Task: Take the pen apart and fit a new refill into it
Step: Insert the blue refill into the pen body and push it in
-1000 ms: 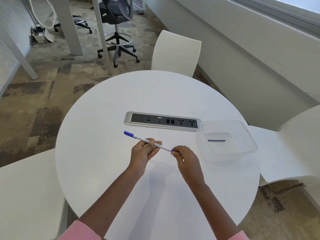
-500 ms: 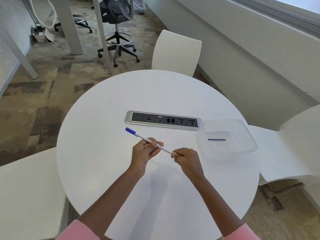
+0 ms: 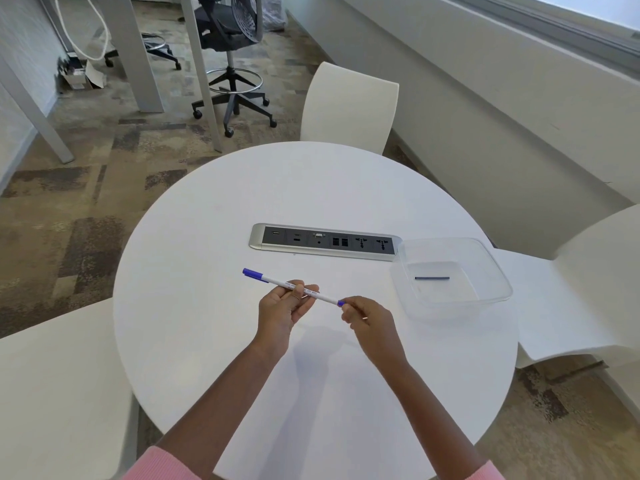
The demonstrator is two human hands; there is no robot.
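A slim white pen [image 3: 273,280] with a blue cap at its far left end is held slanted above the round white table [image 3: 214,216]. My left hand [image 3: 282,311] grips the barrel at its middle. My right hand [image 3: 369,322] pinches the blue piece at the pen's near right end with its fingertips. A short dark blue refill [image 3: 432,278] lies flat inside a clear plastic tray [image 3: 491,268] to the right, apart from both hands.
A silver power and socket strip [image 3: 325,242] is set into the table beyond the hands. White chairs stand at the far side [image 3: 349,109], right [image 3: 588,271] and left [image 3: 52,393]. A black office chair [image 3: 232,46] stands on the carpet behind.
The blue end piece, hidden by my right fingers half a second ago, now shows between the fingertips. Both hands and the pen stay in nearly the same place.
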